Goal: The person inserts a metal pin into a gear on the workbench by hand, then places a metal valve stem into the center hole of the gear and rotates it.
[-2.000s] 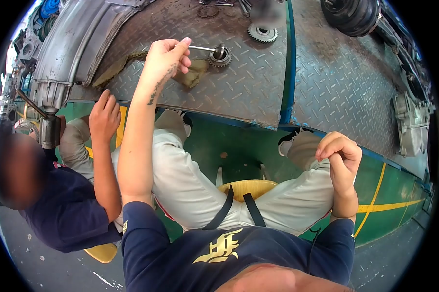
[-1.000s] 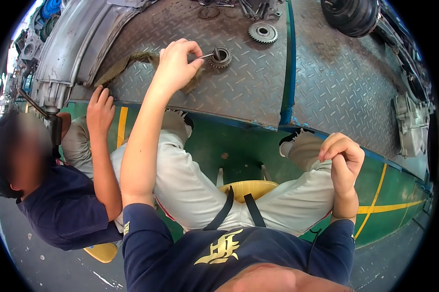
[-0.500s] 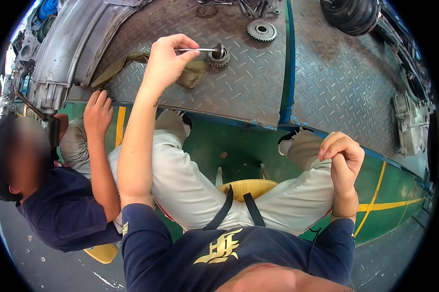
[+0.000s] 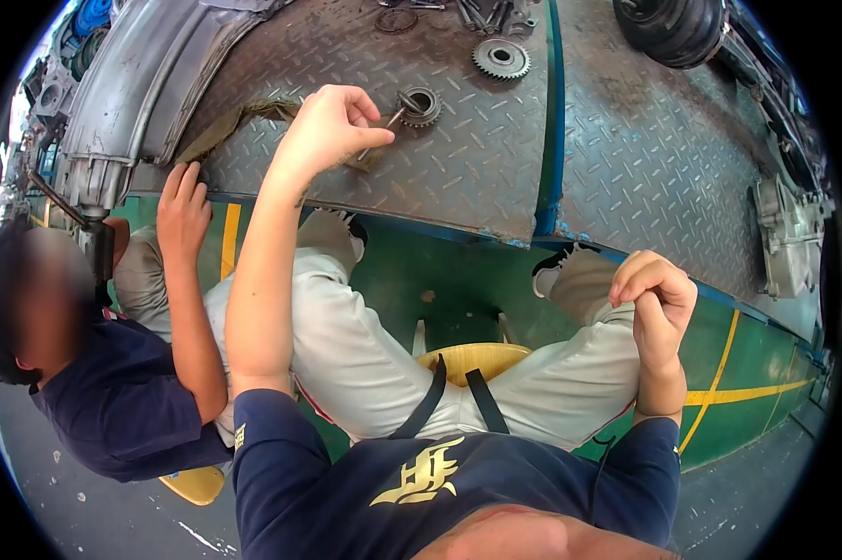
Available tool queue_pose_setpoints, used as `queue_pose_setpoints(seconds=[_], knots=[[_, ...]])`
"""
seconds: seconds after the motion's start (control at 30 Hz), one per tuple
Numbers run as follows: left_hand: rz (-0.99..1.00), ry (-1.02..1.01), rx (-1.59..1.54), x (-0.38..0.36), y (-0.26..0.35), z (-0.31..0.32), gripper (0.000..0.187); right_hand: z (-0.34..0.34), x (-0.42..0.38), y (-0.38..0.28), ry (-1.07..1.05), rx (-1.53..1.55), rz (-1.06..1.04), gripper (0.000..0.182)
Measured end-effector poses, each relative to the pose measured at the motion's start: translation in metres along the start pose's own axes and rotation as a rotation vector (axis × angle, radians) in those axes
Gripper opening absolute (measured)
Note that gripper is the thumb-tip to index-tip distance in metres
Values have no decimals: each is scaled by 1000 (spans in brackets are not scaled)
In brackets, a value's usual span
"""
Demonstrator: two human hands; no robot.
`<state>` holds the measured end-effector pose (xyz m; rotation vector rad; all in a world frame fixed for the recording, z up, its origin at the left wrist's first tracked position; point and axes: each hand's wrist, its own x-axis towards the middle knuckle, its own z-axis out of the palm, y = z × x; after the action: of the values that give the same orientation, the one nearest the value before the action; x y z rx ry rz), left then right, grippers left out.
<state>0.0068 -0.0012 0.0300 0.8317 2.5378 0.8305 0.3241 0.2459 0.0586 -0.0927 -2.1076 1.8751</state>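
Observation:
My left hand (image 4: 332,129) hovers over the steel plate, its thumb and forefinger apart. Close to the fingertips slants a thin metal rod with a round head, which looks like an engine valve (image 4: 399,116). Its head end leans at a small toothed gear (image 4: 424,107), and my thumb hides part of the stem. A drab cloth (image 4: 270,108) lies behind and below this hand, partly covered by it. My right hand (image 4: 659,297) is held by my right knee, fingers curled in against the thumb, with nothing visible in it.
A larger gear (image 4: 502,59) lies farther back on the diamond-pattern plate (image 4: 477,168). Big metal housings stand left (image 4: 150,84) and right (image 4: 790,238). A black round part (image 4: 671,28) sits back right. Left of me sits another person, a hand (image 4: 184,207) by the plate's edge.
My left thumb and fingers have parted from the valve stem. The valve has swung from nearly level to a slant toward me. Less cloth shows beside my hand. My right hand is nearly still.

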Motion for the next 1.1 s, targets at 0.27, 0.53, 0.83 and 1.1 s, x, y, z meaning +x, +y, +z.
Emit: queue_pose_setpoints(seconds=[0.27,0.53,0.83,1.1], knots=[[91,69,-5,2,-4,12,15,1,1,-2,-3,9,3,22],[118,262,-208,9,-12,10,16,-1,0,0,-13,4,-1,22],[22,113,-469,11,-18,2,13,0,1,-1,-22,-25,-16,22],[-38,73,-457,18,-25,4,17,0,2,-1,-22,-25,-7,23]])
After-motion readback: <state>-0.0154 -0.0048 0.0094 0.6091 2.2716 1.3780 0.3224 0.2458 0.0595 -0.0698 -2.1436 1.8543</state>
